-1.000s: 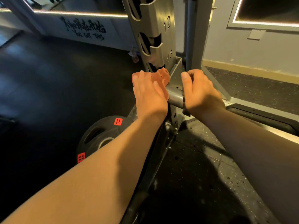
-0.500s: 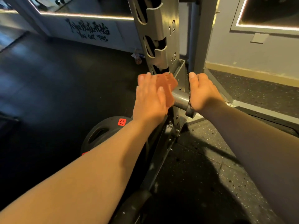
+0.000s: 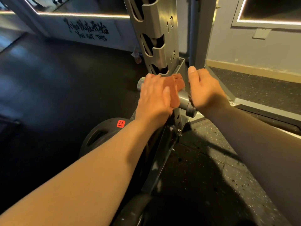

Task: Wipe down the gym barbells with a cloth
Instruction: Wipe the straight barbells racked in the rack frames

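At the foot of the rack upright [image 3: 156, 30], the left hand [image 3: 154, 97] is pressing an orange cloth [image 3: 175, 90] onto the barbell [image 3: 183, 99] sleeve, fingers flat and together. The right hand [image 3: 205, 90] is curling round the barbell right of the collar. The sleeve wipe is looking underway, and the rest of the bar is unseen.

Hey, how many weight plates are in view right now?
1: a black plate with a red 2.5 KG label, low on the left, below the left hand and partly covered by the left arm. More may be hidden behind it.
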Tool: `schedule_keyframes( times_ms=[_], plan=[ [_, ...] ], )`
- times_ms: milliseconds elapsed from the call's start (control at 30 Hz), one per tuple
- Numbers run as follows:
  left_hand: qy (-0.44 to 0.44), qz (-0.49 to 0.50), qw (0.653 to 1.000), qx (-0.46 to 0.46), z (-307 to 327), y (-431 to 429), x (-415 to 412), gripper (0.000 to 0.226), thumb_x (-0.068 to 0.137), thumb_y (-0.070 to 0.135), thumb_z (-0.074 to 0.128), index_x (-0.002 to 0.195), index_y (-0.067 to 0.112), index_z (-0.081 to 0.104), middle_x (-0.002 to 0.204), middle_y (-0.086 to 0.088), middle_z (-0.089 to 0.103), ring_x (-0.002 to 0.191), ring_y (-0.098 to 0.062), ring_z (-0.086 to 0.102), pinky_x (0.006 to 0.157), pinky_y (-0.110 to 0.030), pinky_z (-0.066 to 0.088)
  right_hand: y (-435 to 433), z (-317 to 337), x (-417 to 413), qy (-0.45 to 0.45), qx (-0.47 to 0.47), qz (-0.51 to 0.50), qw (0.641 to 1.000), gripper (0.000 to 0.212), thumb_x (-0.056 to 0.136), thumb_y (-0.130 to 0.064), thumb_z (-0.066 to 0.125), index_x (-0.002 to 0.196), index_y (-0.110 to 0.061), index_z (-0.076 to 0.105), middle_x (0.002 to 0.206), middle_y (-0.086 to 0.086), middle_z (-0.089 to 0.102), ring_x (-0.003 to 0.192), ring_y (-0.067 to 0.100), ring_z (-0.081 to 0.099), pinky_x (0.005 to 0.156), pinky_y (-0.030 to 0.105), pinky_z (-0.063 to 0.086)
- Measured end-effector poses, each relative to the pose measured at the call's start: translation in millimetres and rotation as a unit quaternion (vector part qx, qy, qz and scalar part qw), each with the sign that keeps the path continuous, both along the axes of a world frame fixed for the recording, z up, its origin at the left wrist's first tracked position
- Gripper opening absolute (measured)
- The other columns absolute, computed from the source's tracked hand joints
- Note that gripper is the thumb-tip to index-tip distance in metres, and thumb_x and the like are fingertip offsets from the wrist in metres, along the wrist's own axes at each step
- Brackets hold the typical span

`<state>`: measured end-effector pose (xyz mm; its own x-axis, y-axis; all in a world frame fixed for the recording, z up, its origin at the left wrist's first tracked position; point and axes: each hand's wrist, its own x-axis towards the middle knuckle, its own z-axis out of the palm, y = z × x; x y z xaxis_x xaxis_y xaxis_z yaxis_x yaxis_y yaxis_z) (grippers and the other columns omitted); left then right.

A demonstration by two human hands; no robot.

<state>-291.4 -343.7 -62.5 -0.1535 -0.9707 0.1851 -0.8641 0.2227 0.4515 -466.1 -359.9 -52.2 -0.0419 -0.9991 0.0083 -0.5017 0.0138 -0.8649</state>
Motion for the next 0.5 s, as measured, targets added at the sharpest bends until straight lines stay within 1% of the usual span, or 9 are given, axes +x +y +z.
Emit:
schedule_keyframes(
  times_ms=[33, 100, 167, 200, 267, 300, 367, 433, 500],
  plan=[
    [0.012, 0.033, 0.999, -0.009, -4.0, -3.6, -0.2, 0.040, 0.107, 0.034, 0.032, 0.139, 0.016, 0.047, 0.143, -0.005, 0.044, 0.146, -0.028, 0.028, 0.122, -0.047, 0.020, 5.9, 0.6, 0.7, 0.019, -0.039, 0.036, 0.998, 0.049, 0.102, -0.063, 0.027, 0.107, -0.025, 0.057, 0.098, -0.004, 0.061, 0.096, 0.024, 0.058, 0.084, 0.043, 0.045],
    [0.025, 0.094, 0.995, -0.017, -10.5, -11.5, -12.5, 0.034, 0.108, 0.033, 0.038, 0.135, 0.016, 0.051, 0.141, -0.006, 0.046, 0.144, -0.027, 0.034, 0.119, -0.043, 0.024, 13.2, -0.6, 0.5, 0.098, -0.087, 0.088, 0.987, 0.048, 0.100, -0.061, 0.031, 0.119, -0.027, 0.059, 0.111, -0.004, 0.064, 0.106, 0.022, 0.059, 0.091, 0.043, 0.046],
    [0.048, 0.160, 0.986, -0.002, -8.3, -8.8, -30.7, 0.034, 0.107, 0.029, 0.041, 0.138, 0.017, 0.046, 0.146, -0.006, 0.037, 0.140, -0.025, 0.033, 0.113, -0.041, 0.031, 6.8, -1.8, -0.4, 0.113, -0.071, 0.072, 0.988, 0.049, 0.103, -0.057, 0.032, 0.131, -0.023, 0.054, 0.125, 0.003, 0.061, 0.116, 0.026, 0.056, 0.098, 0.046, 0.045],
    [0.047, 0.163, 0.985, -0.006, -7.7, -4.4, -37.5, 0.036, 0.106, 0.027, 0.039, 0.140, 0.016, 0.044, 0.149, -0.008, 0.034, 0.142, -0.026, 0.029, 0.116, -0.045, 0.029, 2.9, -0.7, 0.1, 0.098, -0.042, 0.059, 0.993, 0.052, 0.103, -0.057, 0.031, 0.134, -0.021, 0.051, 0.130, 0.006, 0.058, 0.120, 0.029, 0.054, 0.101, 0.049, 0.044],
    [0.023, 0.086, 0.995, -0.034, -5.9, 13.3, -45.5, 0.040, 0.104, 0.021, 0.035, 0.141, 0.008, 0.046, 0.152, -0.015, 0.035, 0.146, -0.031, 0.021, 0.122, -0.055, 0.020, -3.1, 0.3, 0.4, 0.059, 0.005, 0.053, 0.997, 0.059, 0.096, -0.062, 0.029, 0.132, -0.021, 0.050, 0.132, 0.010, 0.055, 0.121, 0.032, 0.053, 0.102, 0.052, 0.045],
    [-0.003, 0.030, 0.998, -0.052, -5.8, 21.0, -44.5, 0.042, 0.103, 0.019, 0.035, 0.140, 0.004, 0.048, 0.149, -0.019, 0.040, 0.145, -0.033, 0.022, 0.122, -0.058, 0.020, -6.7, -1.8, -0.1, 0.043, 0.017, 0.046, 0.998, 0.058, 0.093, -0.063, 0.028, 0.127, -0.022, 0.051, 0.129, 0.010, 0.056, 0.119, 0.032, 0.054, 0.101, 0.051, 0.045],
    [-0.045, -0.049, 0.996, -0.060, -0.3, 24.4, -33.4, 0.037, 0.102, 0.015, 0.040, 0.134, 0.000, 0.052, 0.139, -0.021, 0.050, 0.138, -0.039, 0.034, 0.117, -0.059, 0.028, -13.1, -6.9, -1.3, 0.020, 0.025, 0.021, 0.999, 0.045, 0.100, -0.054, 0.031, 0.121, -0.020, 0.053, 0.123, 0.012, 0.058, 0.114, 0.031, 0.056, 0.096, 0.045, 0.045],
    [-0.044, -0.042, 0.997, -0.041, 6.4, 15.9, -20.3, 0.033, 0.102, 0.015, 0.043, 0.130, 0.002, 0.053, 0.134, -0.018, 0.051, 0.134, -0.039, 0.038, 0.113, -0.057, 0.033, -18.2, -9.6, -4.2, 0.005, 0.023, -0.004, 1.000, 0.038, 0.109, -0.042, 0.033, 0.123, -0.013, 0.053, 0.122, 0.013, 0.059, 0.112, 0.031, 0.055, 0.091, 0.038, 0.042],
    [0.012, 0.040, 0.999, -0.026, 11.0, 3.0, -8.1, 0.034, 0.105, 0.021, 0.039, 0.135, 0.009, 0.051, 0.142, -0.011, 0.049, 0.143, -0.033, 0.033, 0.118, -0.054, 0.029, -22.1, -9.3, -7.7, 0.004, 0.025, -0.016, 1.000, 0.039, 0.110, -0.039, 0.034, 0.124, -0.009, 0.054, 0.116, 0.011, 0.060, 0.107, 0.029, 0.055, 0.084, 0.032, 0.036]
  ],
)
